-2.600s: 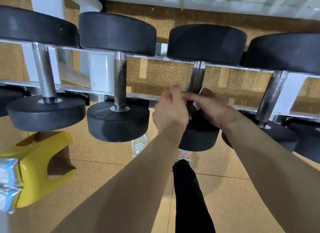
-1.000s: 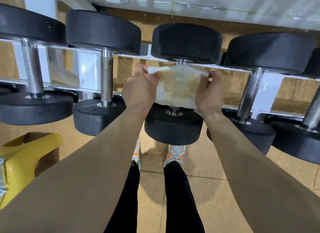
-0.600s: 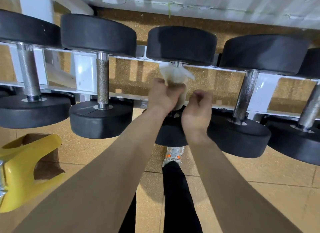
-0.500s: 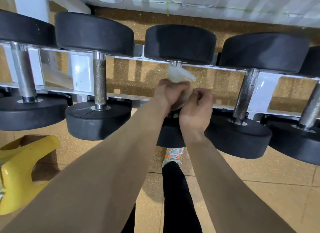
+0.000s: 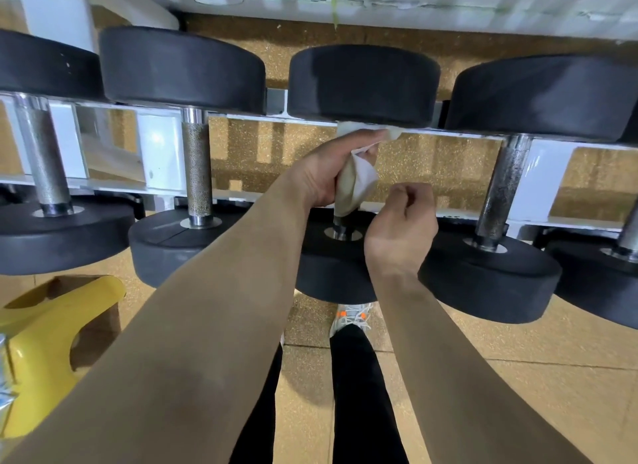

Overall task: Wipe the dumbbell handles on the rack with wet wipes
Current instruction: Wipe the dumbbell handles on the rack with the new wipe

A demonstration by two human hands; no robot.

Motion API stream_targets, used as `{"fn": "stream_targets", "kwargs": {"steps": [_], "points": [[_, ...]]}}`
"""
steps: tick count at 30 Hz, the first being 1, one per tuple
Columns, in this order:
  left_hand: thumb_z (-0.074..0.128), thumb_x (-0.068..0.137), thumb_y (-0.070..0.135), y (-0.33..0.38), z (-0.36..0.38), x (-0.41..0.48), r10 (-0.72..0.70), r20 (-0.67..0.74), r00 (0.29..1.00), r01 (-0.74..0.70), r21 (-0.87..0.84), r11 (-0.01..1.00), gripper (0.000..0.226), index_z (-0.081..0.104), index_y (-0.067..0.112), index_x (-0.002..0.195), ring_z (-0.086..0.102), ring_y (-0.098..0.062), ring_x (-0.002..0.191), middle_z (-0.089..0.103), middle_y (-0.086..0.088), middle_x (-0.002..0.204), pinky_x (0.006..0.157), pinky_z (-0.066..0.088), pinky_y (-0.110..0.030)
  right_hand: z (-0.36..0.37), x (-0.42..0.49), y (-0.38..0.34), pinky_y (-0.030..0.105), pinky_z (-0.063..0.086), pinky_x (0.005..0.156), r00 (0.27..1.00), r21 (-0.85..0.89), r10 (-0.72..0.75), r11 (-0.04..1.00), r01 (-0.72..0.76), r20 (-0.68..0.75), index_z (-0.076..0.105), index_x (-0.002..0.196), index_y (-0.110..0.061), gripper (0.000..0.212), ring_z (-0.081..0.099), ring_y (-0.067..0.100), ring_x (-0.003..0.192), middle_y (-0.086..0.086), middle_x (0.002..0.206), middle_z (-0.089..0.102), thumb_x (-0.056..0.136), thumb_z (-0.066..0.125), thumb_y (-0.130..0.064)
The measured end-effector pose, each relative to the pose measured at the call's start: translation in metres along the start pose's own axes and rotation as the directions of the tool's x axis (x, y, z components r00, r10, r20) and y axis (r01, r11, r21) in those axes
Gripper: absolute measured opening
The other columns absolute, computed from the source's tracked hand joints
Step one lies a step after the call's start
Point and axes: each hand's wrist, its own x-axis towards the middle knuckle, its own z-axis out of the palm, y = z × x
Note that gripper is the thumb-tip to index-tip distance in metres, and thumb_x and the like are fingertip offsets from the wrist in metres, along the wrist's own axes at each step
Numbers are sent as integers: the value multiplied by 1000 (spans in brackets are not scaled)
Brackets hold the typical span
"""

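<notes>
Several black dumbbells lie on a white rack (image 5: 538, 166), their metal handles running toward me. My left hand (image 5: 328, 173) grips a white wet wipe (image 5: 355, 184) wrapped round the handle of the middle dumbbell (image 5: 362, 84); only the handle's near end (image 5: 340, 227) shows below the wipe. My right hand (image 5: 402, 218) hovers just right of that handle with its fingers curled, holding nothing that I can see. Bare knurled handles stand to the left (image 5: 196, 173) and to the right (image 5: 500, 191).
A yellow plastic stool (image 5: 45, 346) stands on the floor at the lower left, with a wipes packet (image 5: 5, 377) at the frame's edge. My legs and a shoe (image 5: 350, 317) are below the rack. A white wall runs along the top.
The wipe was held spread between both hands, then wrapped round the middle handle. My left hand has slid up the handle with the wipe; my right hand has let go and dropped away to the right.
</notes>
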Motion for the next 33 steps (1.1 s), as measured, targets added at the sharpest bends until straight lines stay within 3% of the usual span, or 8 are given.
{"fn": "stream_targets", "kwargs": {"steps": [3, 9, 13, 16, 20, 26, 30, 33], "points": [[66, 93, 28, -9, -1, -3, -5, 0, 1000, 5, -17, 1000, 32, 58, 22, 62, 50, -13, 57, 53, 4, 61, 60, 41, -28, 0, -1, -3, 15, 37, 65, 1000, -20, -11, 1000, 11, 10, 57, 95, -19, 17, 56, 12, 85, -1, 99, 61, 103, 42, -18], [75, 84, 36, -38, 13, -18, 73, -357, 931, 89, 415, 905, 29, 74, 9, 95, 70, -28, 85, 74, -9, 89, 73, 58, -34, -1, -4, -8, 28, 39, 72, 1000, -39, 28, 999, -28, 12, 56, 94, -20, 18, 60, 22, 88, 6, 101, 64, 103, 40, -21], [81, 79, 27, -33, 20, -13, 31, -430, 902, 73, 224, 972, 20, 68, 15, 88, 72, -22, 80, 74, -7, 86, 71, 62, -32, 0, -3, -8, 30, 38, 70, 999, -50, 47, 998, -46, 4, 55, 91, -19, 18, 59, 25, 87, 7, 99, 64, 101, 41, -23], [80, 83, 21, -22, 20, -5, 105, -362, 926, -54, 147, 988, 14, 70, 13, 88, 67, -12, 63, 71, 1, 72, 50, 50, -15, 1, -3, -7, 35, 44, 70, 999, -3, 49, 999, -49, -18, 55, 85, -21, 20, 58, 26, 85, 6, 94, 65, 96, 40, -26], [82, 81, 27, 0, 12, 6, 178, -257, 950, -156, 106, 982, 21, 71, 12, 90, 69, -13, 68, 72, 0, 76, 67, 54, -23, -1, -6, -10, 31, 37, 61, 998, 46, 57, 997, -57, 0, 53, 80, -26, 19, 53, 17, 74, 5, 91, 65, 95, 41, -30], [73, 79, 34, -2, -7, 7, -65, 111, 992, 75, -94, 993, 24, 60, 21, 64, 50, -10, 49, 52, 8, 55, 52, 45, -24, -4, -8, -12, 30, 37, 62, 998, 72, 60, 995, -62, 26, 53, 79, -27, 20, 53, 14, 75, 1, 88, 64, 86, 40, -40], [84, 69, 33, -23, -20, -6, -151, 62, 987, 139, 170, 976, 27, 67, 13, 76, 58, -22, 59, 63, -8, 70, 56, 51, -27, -5, -8, -15, 29, 35, 61, 998, 45, 44, 998, -46, 44, 50, 78, -27, 20, 53, 11, 74, 1, 88, 62, 89, 39, -39], [87, 66, 39, -34, -13, -16, -75, -68, 995, 93, 332, 939, 40, 70, 10, 87, 66, -28, 79, 71, -13, 90, 81, 55, -37, -5, -7, -14, 26, 36, 60, 998, 21, 49, 999, -50, 47, 52, 81, -24, 23, 54, 10, 74, 1, 88, 62, 96, 40, -35]]}}
